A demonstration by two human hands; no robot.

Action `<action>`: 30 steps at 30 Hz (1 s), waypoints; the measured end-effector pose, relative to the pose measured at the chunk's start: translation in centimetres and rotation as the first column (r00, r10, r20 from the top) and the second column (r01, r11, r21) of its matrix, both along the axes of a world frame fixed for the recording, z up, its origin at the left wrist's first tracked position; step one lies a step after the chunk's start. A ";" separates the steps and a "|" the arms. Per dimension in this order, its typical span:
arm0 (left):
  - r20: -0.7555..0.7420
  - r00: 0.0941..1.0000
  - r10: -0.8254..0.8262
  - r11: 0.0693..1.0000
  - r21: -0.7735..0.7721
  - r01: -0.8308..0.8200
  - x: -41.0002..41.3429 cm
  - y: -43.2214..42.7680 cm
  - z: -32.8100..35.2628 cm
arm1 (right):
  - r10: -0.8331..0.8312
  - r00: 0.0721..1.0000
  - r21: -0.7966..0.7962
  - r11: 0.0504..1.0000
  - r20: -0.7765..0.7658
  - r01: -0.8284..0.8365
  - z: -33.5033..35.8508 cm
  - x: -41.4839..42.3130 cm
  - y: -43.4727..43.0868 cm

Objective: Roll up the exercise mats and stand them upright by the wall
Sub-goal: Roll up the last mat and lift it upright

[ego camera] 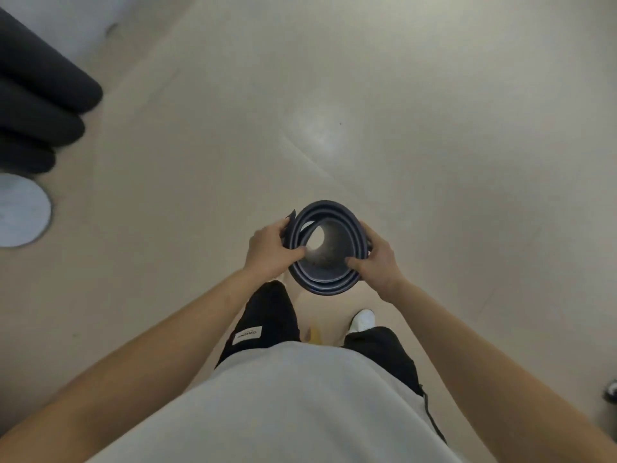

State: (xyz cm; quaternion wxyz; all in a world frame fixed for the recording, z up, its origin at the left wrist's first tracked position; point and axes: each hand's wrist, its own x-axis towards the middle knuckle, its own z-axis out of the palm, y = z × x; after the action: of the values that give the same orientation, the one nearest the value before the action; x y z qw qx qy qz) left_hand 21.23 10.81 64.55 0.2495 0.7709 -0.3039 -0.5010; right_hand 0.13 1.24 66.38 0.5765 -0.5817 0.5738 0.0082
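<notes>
A dark blue rolled mat (325, 282) stands on end in front of me, and I look straight down its hollow core. My left hand (272, 250) grips the roll's left rim, thumb hooked over the top edge. On the opposite rim my right hand (377, 259) holds on the same way. The roll is loose, with its outer flap sticking out near my left fingers. Several dark rolled mats (36, 105) stand together at the far left beside a pale wall (60, 18).
Beige floor (434, 145) stretches ahead and to the right. A round grey disc (21, 212) lies at the left edge below the dark rolls. My legs and a white shoe (363, 320) are just under the mat. A small dark object (611, 390) sits at the right edge.
</notes>
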 end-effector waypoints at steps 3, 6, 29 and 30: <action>0.029 0.996 0.087 0.996 -0.028 -0.086 5.7 0.3 2.6 | 0.097 0.995 -0.060 0.994 0.014 -0.096 2.5 6.5 -1.3; 0.055 0.979 0.197 0.979 -0.071 -0.193 10.5 0.7 4.3 | 0.157 0.987 -0.085 0.985 0.036 -0.153 4.1 12.4 -2.7; 0.172 0.854 0.491 0.864 0.025 -0.503 49.9 -8.9 6.1 | 0.612 0.788 -0.006 0.790 0.071 -0.613 2.4 58.0 -19.3; 0.166 0.855 0.491 0.865 0.026 -0.501 51.1 -9.3 5.9 | 0.640 0.767 -0.015 0.768 0.048 -0.640 2.5 59.6 -20.0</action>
State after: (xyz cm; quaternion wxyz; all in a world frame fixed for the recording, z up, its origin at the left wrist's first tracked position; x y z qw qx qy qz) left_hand 72.34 1.52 70.47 0.3196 0.8675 -0.0962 -0.3689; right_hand 59.71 -18.77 68.83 0.5542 -0.7416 0.3266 0.1901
